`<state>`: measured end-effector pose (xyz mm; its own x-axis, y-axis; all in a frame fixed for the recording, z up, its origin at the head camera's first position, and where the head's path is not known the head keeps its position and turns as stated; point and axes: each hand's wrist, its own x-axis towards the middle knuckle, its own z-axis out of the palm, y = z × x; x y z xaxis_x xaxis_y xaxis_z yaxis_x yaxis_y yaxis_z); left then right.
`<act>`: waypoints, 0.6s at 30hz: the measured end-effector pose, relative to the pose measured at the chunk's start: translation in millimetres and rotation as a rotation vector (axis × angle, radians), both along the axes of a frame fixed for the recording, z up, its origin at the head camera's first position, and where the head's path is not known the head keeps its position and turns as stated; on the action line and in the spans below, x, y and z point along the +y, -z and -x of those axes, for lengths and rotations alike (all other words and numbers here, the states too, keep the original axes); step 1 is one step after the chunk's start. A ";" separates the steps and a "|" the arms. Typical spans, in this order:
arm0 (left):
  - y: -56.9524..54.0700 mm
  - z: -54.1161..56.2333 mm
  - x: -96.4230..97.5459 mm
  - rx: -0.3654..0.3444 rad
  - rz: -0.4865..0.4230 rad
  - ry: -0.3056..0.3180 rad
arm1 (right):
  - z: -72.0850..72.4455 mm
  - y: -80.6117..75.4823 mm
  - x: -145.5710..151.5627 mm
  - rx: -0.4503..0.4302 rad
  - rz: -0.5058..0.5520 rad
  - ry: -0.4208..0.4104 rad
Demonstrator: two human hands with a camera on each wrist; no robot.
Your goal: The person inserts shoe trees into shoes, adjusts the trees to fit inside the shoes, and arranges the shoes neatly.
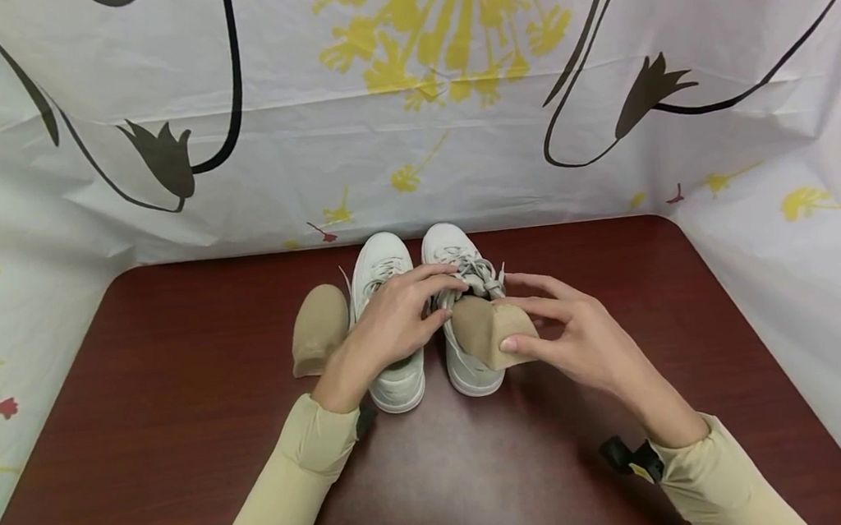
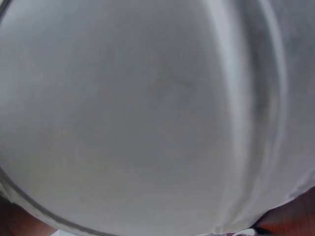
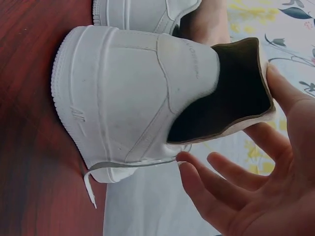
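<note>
Two white lace-up sneakers stand side by side with toes to the far edge. Into the right sneaker (image 1: 474, 380) a beige hollow shoe insert (image 1: 484, 332) goes toe first, its open heel end sticking up. My right hand (image 1: 585, 336) pinches that end between thumb and fingers, other fingers beside the laces. My left hand (image 1: 395, 318) reaches across the left sneaker (image 1: 398, 392) and holds the right one near the tongue, fingertips at the laces. A second beige insert (image 1: 319, 328) lies left of the pair. A white shoe surface (image 2: 123, 118) fills the left wrist view.
The sneakers stand on a dark reddish-brown table (image 1: 183, 446) near its far edge. White sheeting (image 1: 292, 141) with yellow and grey flower prints hangs behind and at both sides. A lace (image 3: 133, 165) trails from the sneaker in the right wrist view.
</note>
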<state>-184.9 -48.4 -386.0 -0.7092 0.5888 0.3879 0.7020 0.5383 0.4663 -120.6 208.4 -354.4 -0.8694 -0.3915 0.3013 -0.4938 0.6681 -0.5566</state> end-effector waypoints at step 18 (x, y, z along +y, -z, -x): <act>-2.5 -0.4 2.7 -0.029 0.019 -0.048 | 6.3 8.6 -3.9 -0.068 0.082 0.009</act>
<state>-184.6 -45.7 -383.4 -0.7475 0.5611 0.3556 0.6615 0.5801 0.4753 -126.9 204.5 -363.0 -0.8924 -0.3597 0.2725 -0.4471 0.6232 -0.6416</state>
